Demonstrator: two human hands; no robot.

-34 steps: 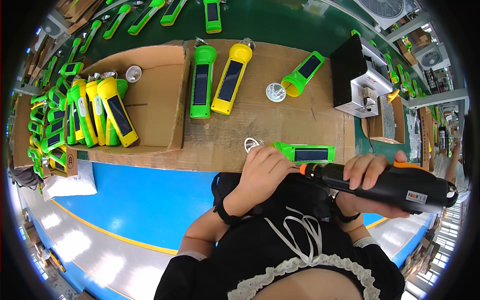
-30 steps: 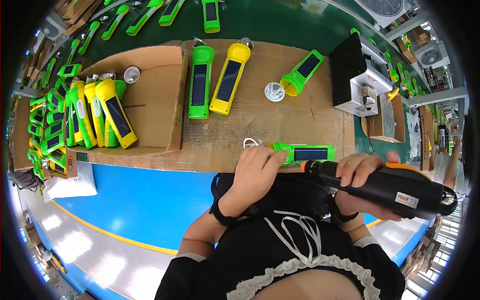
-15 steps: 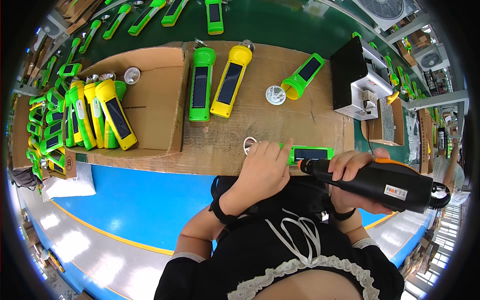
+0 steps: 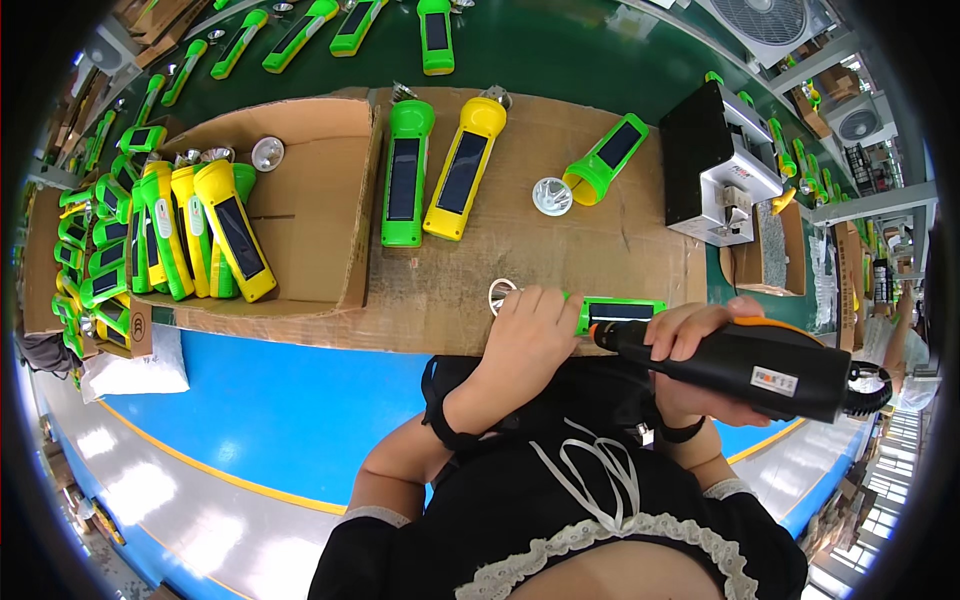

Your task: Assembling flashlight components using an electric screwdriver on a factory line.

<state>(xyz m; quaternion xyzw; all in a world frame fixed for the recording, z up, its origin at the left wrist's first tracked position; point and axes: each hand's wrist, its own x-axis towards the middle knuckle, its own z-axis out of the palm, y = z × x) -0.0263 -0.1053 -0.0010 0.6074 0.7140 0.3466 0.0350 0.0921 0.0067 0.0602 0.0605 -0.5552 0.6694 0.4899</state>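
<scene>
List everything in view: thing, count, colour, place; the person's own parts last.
Electric screwdriver: one, black and orange, lower right
Cardboard sheet: one, brown, centre
Nearest solar flashlight: one, green, sheet's near edge, partly hidden
Farther solar flashlights: three, two green, one yellow, on the sheet
Distant flashlights: many, mostly green, top and right
Reflectors: several, silver, by flashlight heads
Left cartons: two, brown, holding green and yellow flashlights
Work surface: one, dark green, behind the sheet
Boxy machine: one, black and silver, right
Fan units: two, pale, upper right
Bag: one, white, left
Floor: one, blue and grey, below
Wristbands: two, black, both wrists
Top: one, black, white lace, bottom
Left hand: one, bare, at the nearest flashlight
Right hand: one, bare, around the screwdriver
</scene>
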